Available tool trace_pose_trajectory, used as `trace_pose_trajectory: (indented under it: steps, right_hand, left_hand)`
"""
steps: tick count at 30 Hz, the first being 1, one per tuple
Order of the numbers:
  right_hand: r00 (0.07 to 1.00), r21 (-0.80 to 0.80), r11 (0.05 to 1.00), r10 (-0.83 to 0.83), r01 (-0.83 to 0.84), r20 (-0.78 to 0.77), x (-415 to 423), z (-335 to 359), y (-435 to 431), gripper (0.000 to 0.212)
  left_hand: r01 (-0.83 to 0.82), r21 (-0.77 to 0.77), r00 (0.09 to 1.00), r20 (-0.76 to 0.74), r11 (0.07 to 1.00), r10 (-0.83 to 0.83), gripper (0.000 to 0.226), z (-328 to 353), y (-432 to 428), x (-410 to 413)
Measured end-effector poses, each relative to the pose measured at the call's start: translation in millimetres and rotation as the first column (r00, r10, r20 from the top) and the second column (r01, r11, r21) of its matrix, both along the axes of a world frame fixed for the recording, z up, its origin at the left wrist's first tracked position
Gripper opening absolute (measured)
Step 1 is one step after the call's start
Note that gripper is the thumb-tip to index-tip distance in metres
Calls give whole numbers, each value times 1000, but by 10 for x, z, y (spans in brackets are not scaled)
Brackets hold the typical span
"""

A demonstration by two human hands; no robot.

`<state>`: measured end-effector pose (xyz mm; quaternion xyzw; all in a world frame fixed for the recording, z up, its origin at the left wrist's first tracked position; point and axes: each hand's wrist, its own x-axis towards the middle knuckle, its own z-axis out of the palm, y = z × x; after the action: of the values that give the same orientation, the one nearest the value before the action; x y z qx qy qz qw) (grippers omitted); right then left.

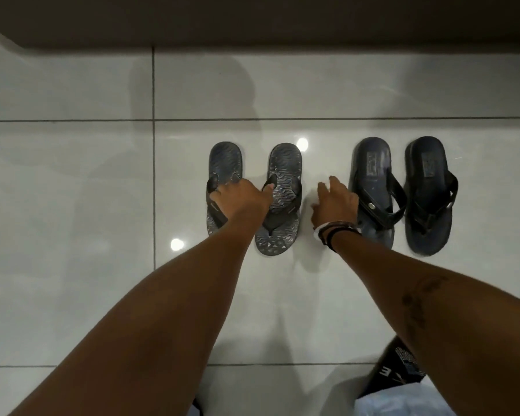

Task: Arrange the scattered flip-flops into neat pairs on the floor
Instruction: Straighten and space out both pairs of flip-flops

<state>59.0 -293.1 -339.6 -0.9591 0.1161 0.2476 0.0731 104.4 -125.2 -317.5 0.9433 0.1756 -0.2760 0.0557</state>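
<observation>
Two pairs of flip-flops lie on the white tiled floor (72, 190), heels away from me. The left pair is grey with a wavy pattern: one flip-flop (224, 159) and its mate (284, 165), which lies slightly closer to me. My left hand (242, 199) spans both, fingers hooked on the left one's strap and thumb on the right one's strap. The right pair is plain dark: one flip-flop (373, 159) beside the other (428, 159), side by side. My right hand (336, 202) hovers between the two pairs, fingers apart, holding nothing.
A dark wall or furniture base (252, 19) runs along the far edge of the floor. My right wrist wears dark bands (336, 232). Dark printed clothing (400, 370) shows at the bottom right. Ceiling lights reflect on the glossy tiles.
</observation>
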Motion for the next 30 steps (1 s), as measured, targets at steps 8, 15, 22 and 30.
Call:
trace_pose_trajectory:
  steps: [8, 15, 22, 30]
  right_hand:
    - [935, 35, 989, 150, -146, -322, -25, -186, -109, 102]
    - [946, 21, 983, 181, -182, -269, -149, -309, -179, 114]
    - [942, -2, 989, 142, -149, -306, -111, -301, -130, 115]
    - [939, -33, 989, 128, -147, -318, -105, -342, -91, 117]
  left_hand:
    - [-56, -31, 998, 9, 998, 56, 21, -216, -195, -38]
    - [-46, -88, 991, 125, 995, 57, 17, -159, 167, -65]
    - [-180, -45, 975, 124, 983, 184, 18, 66, 1266, 381]
    - [-141, 34, 978, 158, 989, 135, 20, -40, 1993, 680]
